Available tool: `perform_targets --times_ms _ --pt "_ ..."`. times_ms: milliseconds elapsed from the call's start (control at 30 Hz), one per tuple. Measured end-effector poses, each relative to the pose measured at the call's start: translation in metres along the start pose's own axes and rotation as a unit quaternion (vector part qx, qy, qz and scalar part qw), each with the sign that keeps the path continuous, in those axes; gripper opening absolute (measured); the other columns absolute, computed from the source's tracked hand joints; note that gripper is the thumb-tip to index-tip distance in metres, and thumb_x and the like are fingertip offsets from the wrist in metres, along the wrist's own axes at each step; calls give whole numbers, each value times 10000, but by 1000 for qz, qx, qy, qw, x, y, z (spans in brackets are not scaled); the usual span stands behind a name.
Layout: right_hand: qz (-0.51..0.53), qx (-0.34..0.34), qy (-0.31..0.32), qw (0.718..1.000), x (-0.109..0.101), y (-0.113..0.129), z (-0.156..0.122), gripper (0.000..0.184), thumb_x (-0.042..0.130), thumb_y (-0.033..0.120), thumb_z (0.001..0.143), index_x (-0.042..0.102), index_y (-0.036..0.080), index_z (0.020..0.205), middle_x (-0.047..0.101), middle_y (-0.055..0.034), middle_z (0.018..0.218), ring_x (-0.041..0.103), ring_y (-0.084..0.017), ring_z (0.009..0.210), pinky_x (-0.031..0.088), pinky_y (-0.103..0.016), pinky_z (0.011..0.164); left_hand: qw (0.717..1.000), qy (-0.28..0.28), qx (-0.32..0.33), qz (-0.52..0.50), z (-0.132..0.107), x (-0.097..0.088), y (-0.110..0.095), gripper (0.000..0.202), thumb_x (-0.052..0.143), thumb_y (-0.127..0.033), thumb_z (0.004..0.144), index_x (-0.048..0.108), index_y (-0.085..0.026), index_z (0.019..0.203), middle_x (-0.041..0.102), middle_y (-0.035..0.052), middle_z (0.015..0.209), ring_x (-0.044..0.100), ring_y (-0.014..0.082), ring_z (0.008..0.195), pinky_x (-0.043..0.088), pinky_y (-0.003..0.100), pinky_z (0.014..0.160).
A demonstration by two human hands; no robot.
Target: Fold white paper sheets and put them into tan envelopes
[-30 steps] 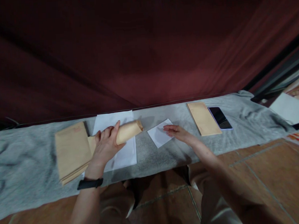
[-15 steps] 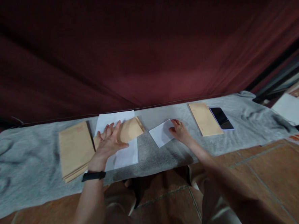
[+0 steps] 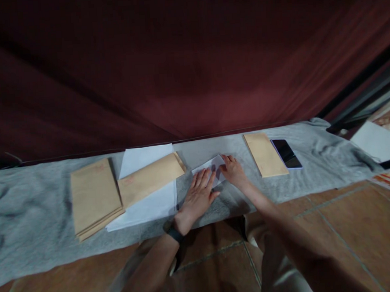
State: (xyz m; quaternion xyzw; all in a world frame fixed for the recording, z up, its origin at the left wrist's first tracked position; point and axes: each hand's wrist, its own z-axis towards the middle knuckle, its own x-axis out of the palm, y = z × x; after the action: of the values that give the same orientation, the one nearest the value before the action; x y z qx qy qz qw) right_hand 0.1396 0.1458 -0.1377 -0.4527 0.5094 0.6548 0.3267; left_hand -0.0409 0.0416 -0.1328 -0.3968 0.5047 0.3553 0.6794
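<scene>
A small folded white paper (image 3: 212, 166) lies on the grey cloth (image 3: 27, 204) in front of me. My left hand (image 3: 199, 194) rests flat on its near left part, fingers stretched out. My right hand (image 3: 233, 172) touches the paper's right edge with bent fingers; whether it pinches the paper I cannot tell. A single brown envelope (image 3: 149, 178) lies slanted on a white sheet (image 3: 149, 206) to the left, with no hand on it.
A stack of brown envelopes (image 3: 91, 196) sits at the left. Another brown envelope (image 3: 264, 154) and a dark phone (image 3: 286, 153) lie at the right. A dark red curtain (image 3: 177, 68) hangs behind. Tiled floor (image 3: 345, 225) and a white sheet (image 3: 378, 141) lie to the right.
My left hand let go of the brown envelope, which now lies flat on the white sheet, and moved right onto the small white paper. My right hand stayed at the paper's edge.
</scene>
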Motion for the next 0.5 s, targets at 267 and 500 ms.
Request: perform_targets --times_ms 267,500 --pt "-4 8 -7 1000 -5 1 -1 540 518 224 950 501 121 1479 641 -195 1284 583 -309 1173 441 -423 1056 997 15 -73 31 9 16 6 641 412 -505 1028 359 -193 1586 323 150 1666 245 301 1564 219 538 1269" --pt "75 -136 -5 988 10 17 -11 523 347 324 1062 457 107 1525 484 -158 1564 428 -252 1452 345 -414 1205 995 17 -86 47 5 20 4 627 344 -439 1044 375 -93 1566 317 177 1659 214 288 1572 196 527 1282"
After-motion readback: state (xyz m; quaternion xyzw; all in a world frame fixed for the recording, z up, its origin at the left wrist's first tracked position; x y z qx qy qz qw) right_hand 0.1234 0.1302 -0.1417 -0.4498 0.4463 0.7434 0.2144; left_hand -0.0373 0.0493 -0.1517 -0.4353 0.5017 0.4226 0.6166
